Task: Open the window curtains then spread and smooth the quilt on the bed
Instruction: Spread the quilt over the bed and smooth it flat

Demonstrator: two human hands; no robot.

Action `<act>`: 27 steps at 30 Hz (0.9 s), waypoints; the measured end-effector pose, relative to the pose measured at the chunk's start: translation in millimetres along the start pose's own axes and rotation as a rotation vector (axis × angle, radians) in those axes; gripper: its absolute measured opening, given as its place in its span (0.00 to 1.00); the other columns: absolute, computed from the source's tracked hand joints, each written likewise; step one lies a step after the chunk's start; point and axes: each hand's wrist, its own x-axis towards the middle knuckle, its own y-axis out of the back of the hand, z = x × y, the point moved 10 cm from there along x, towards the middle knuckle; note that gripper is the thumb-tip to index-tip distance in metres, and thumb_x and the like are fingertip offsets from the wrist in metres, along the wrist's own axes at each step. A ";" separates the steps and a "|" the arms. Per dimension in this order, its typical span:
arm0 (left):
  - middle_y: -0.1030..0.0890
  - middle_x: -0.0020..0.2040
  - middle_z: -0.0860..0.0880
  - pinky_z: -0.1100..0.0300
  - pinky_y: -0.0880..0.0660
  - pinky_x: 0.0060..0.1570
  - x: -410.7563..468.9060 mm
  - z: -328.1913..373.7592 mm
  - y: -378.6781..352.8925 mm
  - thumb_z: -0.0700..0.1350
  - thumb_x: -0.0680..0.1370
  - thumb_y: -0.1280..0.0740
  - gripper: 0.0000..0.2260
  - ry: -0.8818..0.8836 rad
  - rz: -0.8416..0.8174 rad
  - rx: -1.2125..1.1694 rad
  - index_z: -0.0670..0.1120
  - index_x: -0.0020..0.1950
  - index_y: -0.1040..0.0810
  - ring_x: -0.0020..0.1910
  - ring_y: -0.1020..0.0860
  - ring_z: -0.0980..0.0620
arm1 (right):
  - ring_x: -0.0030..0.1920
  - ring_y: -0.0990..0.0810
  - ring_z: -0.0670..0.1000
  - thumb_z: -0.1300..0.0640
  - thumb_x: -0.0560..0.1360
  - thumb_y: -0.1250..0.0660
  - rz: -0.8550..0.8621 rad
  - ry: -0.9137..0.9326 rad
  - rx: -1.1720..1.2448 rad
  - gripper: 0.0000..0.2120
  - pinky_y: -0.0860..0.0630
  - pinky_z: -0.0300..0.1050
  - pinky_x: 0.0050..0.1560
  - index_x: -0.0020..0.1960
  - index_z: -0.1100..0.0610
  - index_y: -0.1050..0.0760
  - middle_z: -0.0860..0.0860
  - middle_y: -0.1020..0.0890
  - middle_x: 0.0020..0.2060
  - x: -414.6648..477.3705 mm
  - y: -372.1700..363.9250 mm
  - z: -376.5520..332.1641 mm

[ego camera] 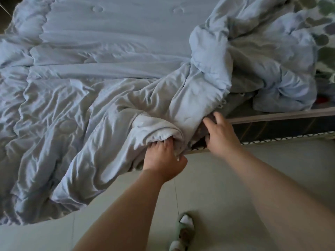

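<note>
Head view, steeply down, close over bed

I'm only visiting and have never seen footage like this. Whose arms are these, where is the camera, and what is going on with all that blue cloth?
There is no machine here: a person wears a camera on the head, looking forward and down, so you see their own two bare arms. The blue cloth is a quilt on a bed. Its left part lies fairly flat but wrinkled; the right part is still bunched in a heap. The left hand grips a rolled fold of the quilt at the bed's near edge. The right hand reaches, fingers spread, at the quilt's edge beside it. Below is a pale floor and a slippered foot.
</note>
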 end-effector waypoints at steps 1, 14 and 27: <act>0.26 0.65 0.41 0.53 0.32 0.63 8.2 1.5 -5.2 0.57 0.72 0.33 0.32 0.069 -0.031 -0.048 0.42 0.70 0.35 0.65 0.28 0.41 | 0.60 0.27 0.66 0.66 0.67 0.32 0.043 0.004 0.049 0.25 0.28 0.55 0.59 0.64 0.58 0.28 0.62 0.32 0.65 7.1 7.9 4.3; 0.21 0.59 0.44 0.51 0.24 0.57 95.4 -105.2 59.2 0.49 0.74 0.37 0.20 0.652 0.350 -0.626 0.45 0.64 0.27 0.56 0.22 0.41 | 0.66 0.34 0.67 0.63 0.75 0.41 -0.045 0.012 0.193 0.38 0.33 0.58 0.65 0.75 0.37 0.54 0.54 0.59 0.76 81.1 40.8 -5.2; 0.29 0.67 0.35 0.50 0.32 0.62 205.2 -188.1 124.9 0.44 0.82 0.41 0.21 0.940 0.403 -0.614 0.39 0.73 0.40 0.66 0.29 0.37 | 0.73 0.43 0.65 0.62 0.76 0.42 -0.094 -0.023 0.098 0.39 0.36 0.59 0.68 0.76 0.39 0.60 0.56 0.61 0.76 241.1 60.6 -15.3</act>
